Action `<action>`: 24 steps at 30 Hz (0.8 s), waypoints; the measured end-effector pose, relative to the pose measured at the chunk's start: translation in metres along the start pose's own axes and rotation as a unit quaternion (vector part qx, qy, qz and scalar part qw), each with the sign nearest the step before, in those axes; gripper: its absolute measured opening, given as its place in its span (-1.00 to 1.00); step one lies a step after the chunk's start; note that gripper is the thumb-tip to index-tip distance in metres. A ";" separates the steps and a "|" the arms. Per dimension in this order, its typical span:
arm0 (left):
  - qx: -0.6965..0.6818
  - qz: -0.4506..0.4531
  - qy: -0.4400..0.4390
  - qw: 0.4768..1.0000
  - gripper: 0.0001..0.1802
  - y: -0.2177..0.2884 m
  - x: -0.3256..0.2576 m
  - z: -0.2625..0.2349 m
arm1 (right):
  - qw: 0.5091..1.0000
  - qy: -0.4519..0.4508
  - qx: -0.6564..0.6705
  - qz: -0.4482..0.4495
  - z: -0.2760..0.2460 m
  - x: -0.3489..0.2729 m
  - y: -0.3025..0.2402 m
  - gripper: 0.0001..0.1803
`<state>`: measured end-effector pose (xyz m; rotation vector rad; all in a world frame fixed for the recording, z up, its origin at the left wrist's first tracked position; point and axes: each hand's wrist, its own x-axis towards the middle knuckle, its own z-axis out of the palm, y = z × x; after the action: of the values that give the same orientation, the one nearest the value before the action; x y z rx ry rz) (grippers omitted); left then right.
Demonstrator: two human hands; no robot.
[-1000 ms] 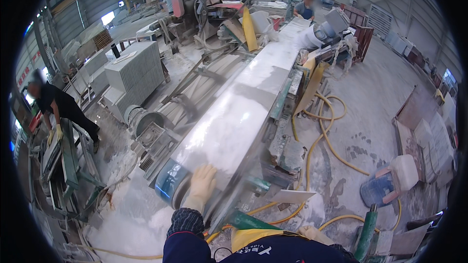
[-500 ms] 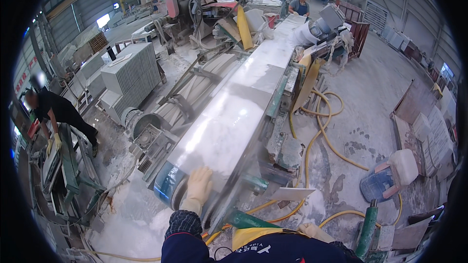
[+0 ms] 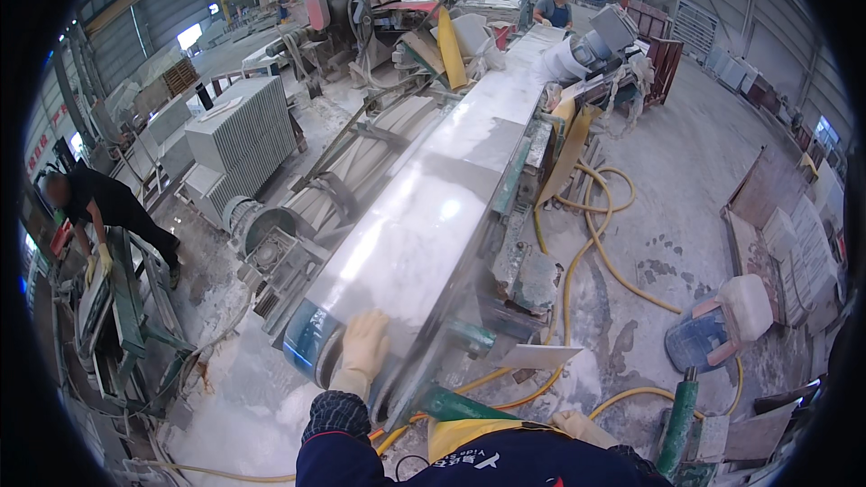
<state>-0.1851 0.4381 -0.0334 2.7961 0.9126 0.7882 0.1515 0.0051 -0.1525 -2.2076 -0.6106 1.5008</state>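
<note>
Since a second ago the gloved left hand point(image 3: 363, 349) stays pressed flat on the near end of the long white polished stone slab point(image 3: 433, 216), only the view shifting slightly.

That slab lies along the grey machine bed point(image 3: 361, 171), running from the near edge away toward the far end, where another person in a grey top point(image 3: 552, 7) stands. Left of the bed a person in black point(image 3: 99, 207) bends over a green metal stand point(image 3: 135, 307). Yellow hoses point(image 3: 586, 243) loop on the dusty floor to the right, near a blue and white plastic canister point(image 3: 722, 329). Fingers of the left hand are spread open, palm on stone, grasping nothing. At the lower edge the gloved right hand point(image 3: 582, 428) rests by the dark jacket; its grip I cannot tell.
</note>
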 end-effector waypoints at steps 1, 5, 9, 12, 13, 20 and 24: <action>0.000 0.000 0.002 1.000 -0.45 0.000 -0.001 0.000 | 1.000 0.002 -0.010 0.001 0.000 -0.001 -0.001 -0.55; -0.006 -0.001 0.002 1.000 -0.45 -0.001 -0.004 -0.001 | 1.000 -0.004 -0.012 -0.001 0.000 -0.002 -0.004 -0.54; -0.008 -0.002 0.003 1.000 -0.45 -0.002 -0.007 -0.002 | 1.000 -0.005 -0.009 -0.002 0.000 0.001 -0.003 -0.54; -0.010 -0.002 0.004 1.000 -0.45 -0.003 -0.009 -0.002 | 1.000 -0.007 -0.006 0.003 0.001 0.003 -0.001 -0.53; -0.010 -0.003 0.004 1.000 -0.45 -0.003 -0.010 -0.002 | 1.000 -0.008 -0.001 -0.001 0.001 0.003 0.001 -0.54; -0.006 -0.013 -0.004 1.000 -0.45 -0.004 -0.014 -0.001 | 1.000 -0.006 0.005 0.006 0.003 0.006 0.006 -0.54; -0.009 -0.015 0.000 1.000 -0.45 -0.004 -0.017 -0.003 | 1.000 0.003 -0.003 0.000 0.002 0.002 0.002 -0.55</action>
<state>-0.2001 0.4318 -0.0397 2.7597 0.9408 0.7886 0.1501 0.0052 -0.1557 -2.2161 -0.6124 1.4931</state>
